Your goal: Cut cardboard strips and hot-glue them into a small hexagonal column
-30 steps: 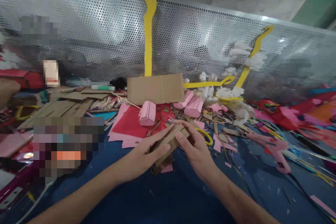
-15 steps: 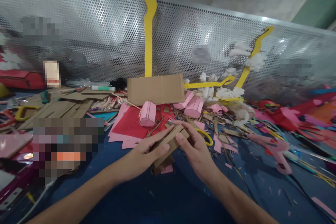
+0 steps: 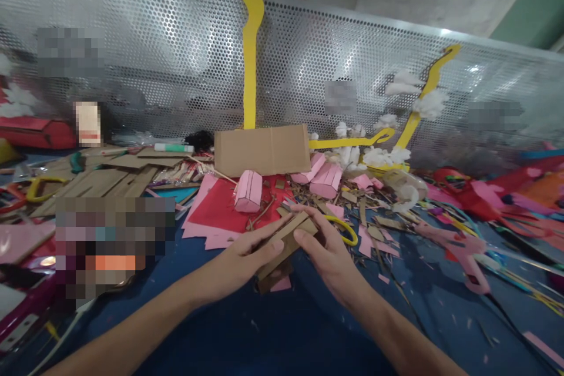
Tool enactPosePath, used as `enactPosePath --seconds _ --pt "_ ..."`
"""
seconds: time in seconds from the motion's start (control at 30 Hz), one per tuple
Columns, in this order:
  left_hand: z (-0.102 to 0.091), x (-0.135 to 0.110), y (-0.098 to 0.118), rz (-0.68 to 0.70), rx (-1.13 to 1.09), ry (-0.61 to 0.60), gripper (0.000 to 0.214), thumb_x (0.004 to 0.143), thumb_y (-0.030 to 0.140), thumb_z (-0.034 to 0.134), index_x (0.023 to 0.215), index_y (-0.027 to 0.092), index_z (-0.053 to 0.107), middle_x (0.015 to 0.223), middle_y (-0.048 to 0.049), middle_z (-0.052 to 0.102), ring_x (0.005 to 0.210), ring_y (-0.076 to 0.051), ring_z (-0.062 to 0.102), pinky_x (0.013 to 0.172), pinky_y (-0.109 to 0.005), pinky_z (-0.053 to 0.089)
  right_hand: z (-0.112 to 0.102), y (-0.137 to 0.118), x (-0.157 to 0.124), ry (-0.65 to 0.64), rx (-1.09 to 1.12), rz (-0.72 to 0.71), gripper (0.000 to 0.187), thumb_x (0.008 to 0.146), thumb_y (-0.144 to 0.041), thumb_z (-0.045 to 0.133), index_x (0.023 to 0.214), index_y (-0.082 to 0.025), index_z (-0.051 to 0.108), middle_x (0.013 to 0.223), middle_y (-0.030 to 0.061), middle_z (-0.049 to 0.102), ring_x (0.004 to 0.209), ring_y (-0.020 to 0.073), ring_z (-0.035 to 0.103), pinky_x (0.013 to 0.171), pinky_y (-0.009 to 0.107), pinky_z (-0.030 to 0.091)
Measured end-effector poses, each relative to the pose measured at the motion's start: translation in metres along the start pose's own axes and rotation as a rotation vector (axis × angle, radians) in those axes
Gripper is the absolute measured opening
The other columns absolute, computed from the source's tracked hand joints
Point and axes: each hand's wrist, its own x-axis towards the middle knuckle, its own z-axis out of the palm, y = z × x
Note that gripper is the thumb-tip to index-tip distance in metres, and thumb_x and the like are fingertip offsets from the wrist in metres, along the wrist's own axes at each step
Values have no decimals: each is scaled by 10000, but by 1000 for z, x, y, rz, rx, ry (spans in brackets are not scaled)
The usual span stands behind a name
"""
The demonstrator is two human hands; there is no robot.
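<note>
Between my two hands is a small folded piece of brown cardboard (image 3: 288, 244), held at a slant above the blue table. My left hand (image 3: 251, 252) grips its left side, thumb on the near face and fingers behind. On its upper right end my right hand (image 3: 324, 241) is closed, with the thumb pressed on the near face. Several fingertips are hidden behind the cardboard. Just beyond my hands lie a pink paper box (image 3: 248, 191) on red paper (image 3: 215, 205) and yellow-handled scissors (image 3: 346, 230), partly covered by my right hand.
A brown cardboard piece (image 3: 262, 150) with a tall yellow hook shape (image 3: 249, 70) stands against a perforated metal panel (image 3: 176, 41). At right lies a pink glue gun (image 3: 458, 249) with its cord. Cardboard strips (image 3: 101, 188) are piled at left; scraps litter the middle.
The cardboard has tilted slightly in my hands, and my right thumb has shifted a little along it. Everything around stays in place.
</note>
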Motion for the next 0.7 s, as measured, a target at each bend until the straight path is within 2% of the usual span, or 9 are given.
enactPosePath --seconds 0.07,0.17,0.3,0.43,0.57,0.7 --pt "-1 2 -3 -10 -15 23 607 1023 504 621 1596 379 467 1650 -51 505 1408 -333 563 1140 -485 498 1 0 -2 -1 -58 -41 419 961 -380 675 1344 -269 549 1223 73 674 1113 249 691 981 404 581" --pt "-3 4 -5 -30 -56 95 626 985 514 676 1565 332 529 1581 -82 581 1340 -317 621 1125 -468 504 0 0 -4 41 -274 -223 492 966 -316 668 1405 -305 445 1343 94 589 1241 268 634 1062 470 546" --pt "-5 5 -3 -74 -58 153 675 955 532 704 1565 298 534 1270 -94 762 1084 -293 716 964 -431 568 -7 -3 -2 48 -697 -475 367 946 -235 682 1284 -306 559 1453 107 490 1421 316 476 1173 543 436" --pt "-4 5 1 -68 -23 142 649 960 537 689 1542 277 567 1078 -79 787 975 -268 699 857 -377 570 -13 -7 1 -27 -855 -542 307 973 -214 660 1265 -274 584 1410 126 535 1353 313 540 1143 526 469" --pt "-3 5 2 -65 -48 126 626 961 522 686 1525 269 590 1049 -79 790 922 -257 699 827 -372 575 -15 -8 1 -69 -900 -589 251 991 -194 638 1231 -253 594 1368 133 570 1308 302 585 1127 500 492" --pt "-5 4 0 -74 -82 133 632 957 515 694 1533 285 578 1080 -73 799 927 -264 721 825 -382 589 -14 -7 1 -94 -907 -594 234 997 -196 632 1221 -255 603 1401 146 556 1343 314 564 1122 512 506"
